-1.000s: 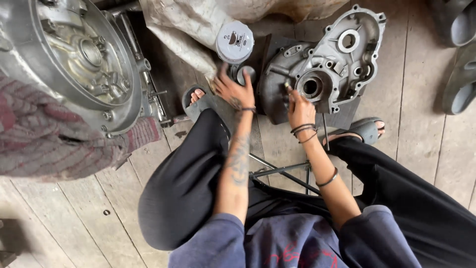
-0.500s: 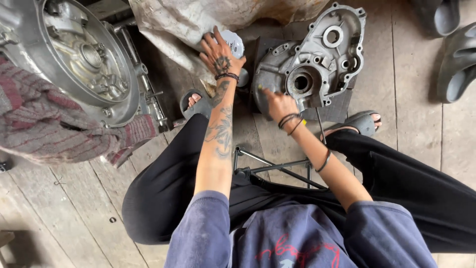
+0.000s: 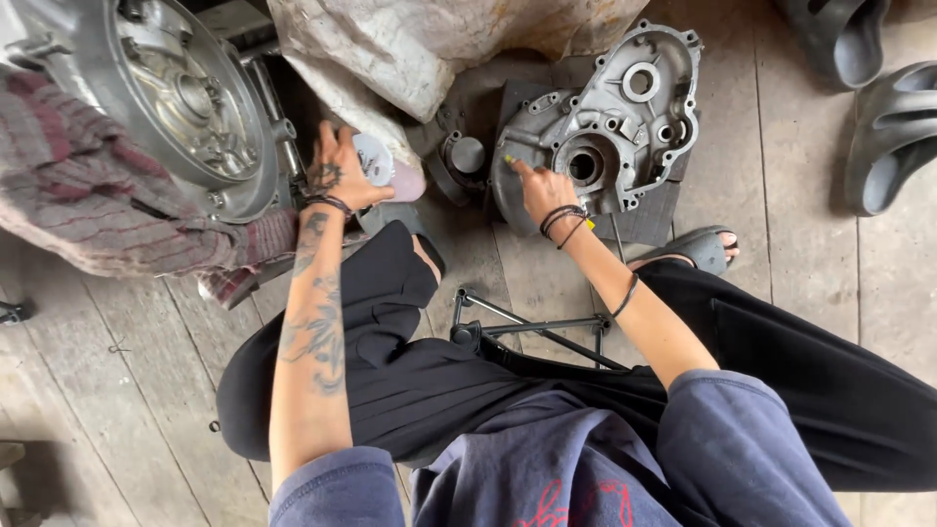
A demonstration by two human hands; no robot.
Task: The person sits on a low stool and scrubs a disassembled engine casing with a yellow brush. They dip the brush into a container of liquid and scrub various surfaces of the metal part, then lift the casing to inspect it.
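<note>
Swung away from the spot beside the casing, the left hand (image 3: pixel 337 174) now holds the white-lidded jar (image 3: pixel 386 168) down near the big round engine housing (image 3: pixel 166 93), fingers wrapped round its lid. Right hand (image 3: pixel 540 190) rests on the grey engine cover (image 3: pixel 600 132), forefinger out and the others curled, gripping nothing that shows. Worn grey floorboards (image 3: pixel 127 390) run underneath, with a dirty sack (image 3: pixel 429 44) behind and dark sandals (image 3: pixel 883 117) off to the right
</note>
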